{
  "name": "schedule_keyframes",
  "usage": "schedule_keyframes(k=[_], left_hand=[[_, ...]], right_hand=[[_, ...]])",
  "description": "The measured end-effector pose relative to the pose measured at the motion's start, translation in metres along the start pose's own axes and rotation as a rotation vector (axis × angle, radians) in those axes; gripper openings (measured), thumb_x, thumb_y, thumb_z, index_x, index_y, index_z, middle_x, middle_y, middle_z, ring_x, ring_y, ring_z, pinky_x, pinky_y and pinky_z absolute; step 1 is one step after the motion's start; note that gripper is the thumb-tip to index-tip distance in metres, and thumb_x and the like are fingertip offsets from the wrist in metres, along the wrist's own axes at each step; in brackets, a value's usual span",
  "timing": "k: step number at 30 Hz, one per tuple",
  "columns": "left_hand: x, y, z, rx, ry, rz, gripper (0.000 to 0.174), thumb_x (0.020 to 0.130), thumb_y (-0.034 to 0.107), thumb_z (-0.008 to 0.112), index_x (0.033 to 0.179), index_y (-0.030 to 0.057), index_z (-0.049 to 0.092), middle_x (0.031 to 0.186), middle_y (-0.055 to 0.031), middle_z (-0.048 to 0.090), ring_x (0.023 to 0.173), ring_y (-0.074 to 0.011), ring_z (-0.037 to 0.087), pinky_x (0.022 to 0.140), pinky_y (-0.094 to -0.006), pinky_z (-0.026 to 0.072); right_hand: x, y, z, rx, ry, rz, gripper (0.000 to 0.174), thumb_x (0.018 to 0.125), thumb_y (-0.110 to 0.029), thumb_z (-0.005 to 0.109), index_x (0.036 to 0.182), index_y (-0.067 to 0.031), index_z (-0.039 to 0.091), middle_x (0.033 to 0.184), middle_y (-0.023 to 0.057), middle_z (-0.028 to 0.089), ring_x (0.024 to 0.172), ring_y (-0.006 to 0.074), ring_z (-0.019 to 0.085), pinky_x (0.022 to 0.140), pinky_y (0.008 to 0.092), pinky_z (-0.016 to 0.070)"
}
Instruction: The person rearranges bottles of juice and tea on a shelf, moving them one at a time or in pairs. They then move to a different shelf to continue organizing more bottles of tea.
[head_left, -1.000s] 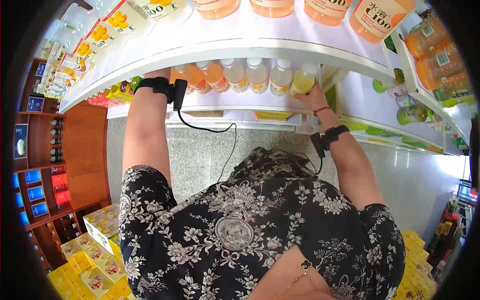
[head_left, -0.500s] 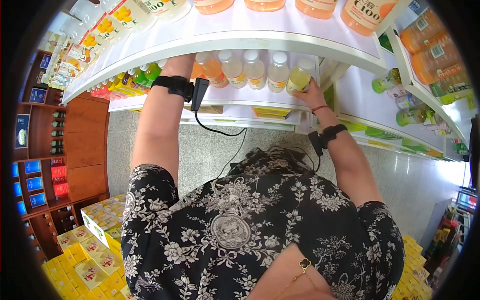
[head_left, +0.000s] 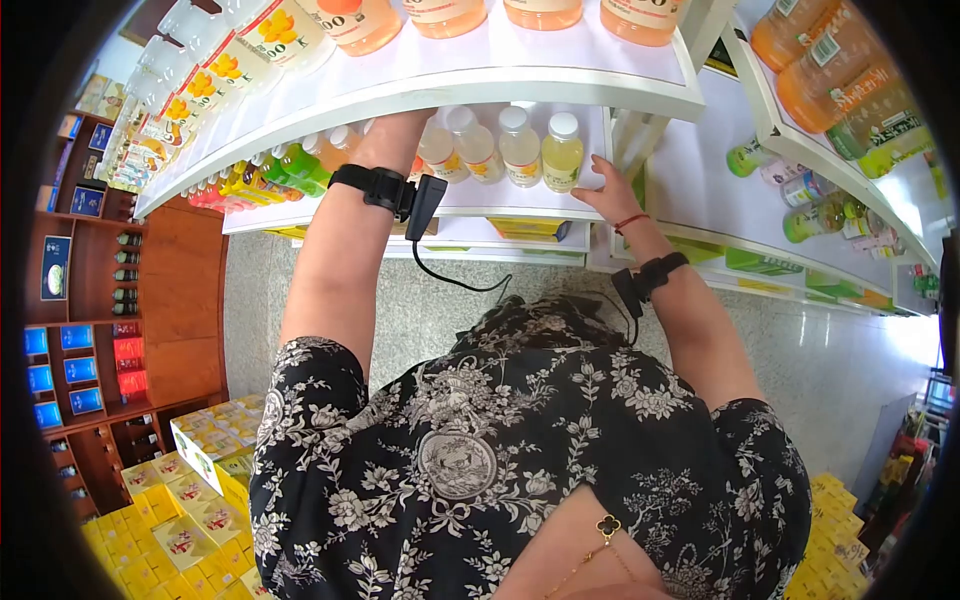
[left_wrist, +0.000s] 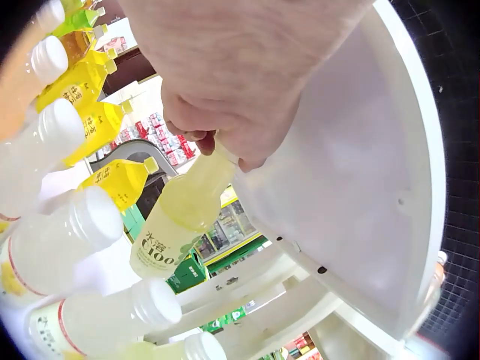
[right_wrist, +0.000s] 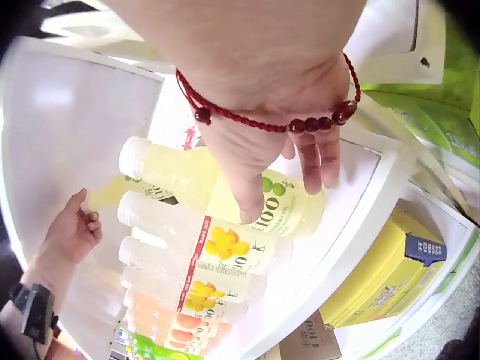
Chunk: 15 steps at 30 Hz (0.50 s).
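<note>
My left hand (left_wrist: 232,97) grips a pale yellow-green drink bottle (left_wrist: 184,206) near its cap, the bottle hanging tilted behind the front row. In the head view that hand is hidden under the upper shelf; the right wrist view shows it (right_wrist: 75,229) at the back with the bottle. Another yellow-green bottle (head_left: 562,160) stands upright at the right end of the front row. Beside it is my right hand (head_left: 612,195), thumb and fingers spread apart. In the right wrist view, its thumb (right_wrist: 247,199) overlaps that bottle's label.
Cloudy white bottles (head_left: 518,155) line up left of the yellow-green one, then orange, green and yellow drinks. An upper shelf (head_left: 430,95) with more bottles overhangs the row. A shelf divider (head_left: 635,130) stands right of my right hand. Yellow boxes (right_wrist: 382,277) sit below.
My right hand has let go of the yellow-green bottle and opened beside it. That bottle now stands straighter at the row's end. The left arm has moved right under the upper shelf.
</note>
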<state>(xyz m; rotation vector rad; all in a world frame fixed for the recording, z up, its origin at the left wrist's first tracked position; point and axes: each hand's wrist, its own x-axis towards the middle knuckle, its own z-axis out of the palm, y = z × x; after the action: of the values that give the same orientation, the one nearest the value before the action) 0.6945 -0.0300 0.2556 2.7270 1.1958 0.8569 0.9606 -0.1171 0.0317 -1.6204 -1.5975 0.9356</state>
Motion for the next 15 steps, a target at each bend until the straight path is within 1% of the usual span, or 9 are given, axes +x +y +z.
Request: schedule_keyframes(k=[1, 3, 4, 6, 10, 11, 12, 13, 15], left_hand=[[0.006, 0.003, 0.004, -0.001, -0.005, -0.004, 0.034, 0.083, 0.028, 0.062, 0.109, 0.0067, 0.061, 0.103, -0.0136, 0.064, 0.092, -0.0283, 0.061, 0.079, -0.0386, 0.0483], [0.005, 0.011, 0.008, -0.004, -0.015, -0.012, 0.034, 0.083, 0.028, 0.062, 0.109, 0.0068, 0.061, 0.103, -0.0134, 0.064, 0.091, -0.0282, 0.061, 0.079, -0.0386, 0.0484], [0.003, 0.015, 0.009, -0.004, -0.019, -0.018, 0.033, 0.083, 0.028, 0.062, 0.109, 0.0068, 0.061, 0.103, -0.0133, 0.064, 0.091, -0.0281, 0.061, 0.079, -0.0386, 0.0484], [0.006, 0.024, 0.015, -0.004, -0.024, -0.030, 0.033, 0.083, 0.028, 0.062, 0.109, 0.0069, 0.061, 0.103, -0.0130, 0.064, 0.091, -0.0280, 0.061, 0.079, -0.0386, 0.0484], [0.014, 0.040, 0.026, -0.007, -0.039, -0.042, 0.032, 0.083, 0.027, 0.062, 0.109, 0.0070, 0.062, 0.102, -0.0126, 0.064, 0.090, -0.0277, 0.061, 0.078, -0.0385, 0.0485], [0.017, 0.044, 0.031, -0.008, -0.044, -0.046, 0.032, 0.083, 0.027, 0.062, 0.109, 0.0071, 0.062, 0.102, -0.0125, 0.064, 0.090, -0.0277, 0.061, 0.078, -0.0385, 0.0485], [0.020, 0.049, 0.034, -0.009, -0.048, -0.051, 0.032, 0.083, 0.027, 0.062, 0.109, 0.0071, 0.062, 0.102, -0.0124, 0.064, 0.090, -0.0276, 0.061, 0.078, -0.0385, 0.0486], [0.020, 0.053, 0.036, -0.009, -0.051, -0.056, 0.032, 0.083, 0.027, 0.062, 0.109, 0.0072, 0.062, 0.102, -0.0123, 0.064, 0.090, -0.0275, 0.061, 0.078, -0.0385, 0.0486], [0.022, 0.063, 0.040, -0.007, -0.055, -0.064, 0.032, 0.083, 0.027, 0.062, 0.108, 0.0072, 0.062, 0.102, -0.0121, 0.064, 0.090, -0.0274, 0.062, 0.078, -0.0385, 0.0486]], right_hand=[[-0.004, 0.000, -0.005, 0.000, -0.003, 0.000, 0.081, 0.067, -0.027, 0.078, 0.134, -0.0006, 0.040, 0.126, 0.0223, 0.051, 0.113, 0.0312, 0.054, 0.095, 0.0364, 0.0431], [-0.013, 0.001, -0.016, 0.018, -0.031, 0.057, 0.075, 0.069, -0.026, 0.077, 0.131, -0.0007, 0.044, 0.121, 0.0209, 0.054, 0.101, 0.0291, 0.060, 0.087, 0.0357, 0.0477], [-0.015, 0.005, -0.018, 0.018, -0.036, 0.057, 0.075, 0.069, -0.026, 0.077, 0.131, -0.0007, 0.044, 0.121, 0.0209, 0.054, 0.101, 0.0291, 0.060, 0.087, 0.0357, 0.0477], [-0.017, 0.018, -0.024, 0.108, -0.016, 0.093, 0.070, 0.070, -0.024, 0.076, 0.129, -0.0015, 0.047, 0.117, 0.0192, 0.056, 0.092, 0.0267, 0.061, 0.080, 0.0347, 0.0497], [-0.014, 0.037, -0.032, 0.111, 0.017, 0.081, 0.070, 0.070, -0.025, 0.077, 0.129, -0.0025, 0.046, 0.116, 0.0183, 0.056, 0.090, 0.0258, 0.062, 0.079, 0.0348, 0.0502], [-0.014, 0.040, -0.034, 0.097, 0.066, 0.044, 0.072, 0.069, -0.026, 0.077, 0.129, -0.0025, 0.046, 0.116, 0.0181, 0.056, 0.089, 0.0254, 0.062, 0.078, 0.0351, 0.0504], [-0.015, 0.037, -0.036, 0.083, 0.115, 0.006, 0.073, 0.069, -0.027, 0.078, 0.130, -0.0025, 0.046, 0.116, 0.0178, 0.056, 0.087, 0.0250, 0.062, 0.077, 0.0354, 0.0507], [-0.017, 0.033, -0.039, 0.082, 0.111, 0.005, 0.073, 0.069, -0.027, 0.078, 0.130, -0.0025, 0.046, 0.116, 0.0178, 0.056, 0.087, 0.0250, 0.062, 0.077, 0.0354, 0.0507], [-0.022, 0.025, -0.047, -0.014, 0.116, 0.011, 0.078, 0.068, -0.028, 0.079, 0.132, -0.0020, 0.043, 0.117, 0.0181, 0.055, 0.083, 0.0247, 0.063, 0.075, 0.0359, 0.0510]])
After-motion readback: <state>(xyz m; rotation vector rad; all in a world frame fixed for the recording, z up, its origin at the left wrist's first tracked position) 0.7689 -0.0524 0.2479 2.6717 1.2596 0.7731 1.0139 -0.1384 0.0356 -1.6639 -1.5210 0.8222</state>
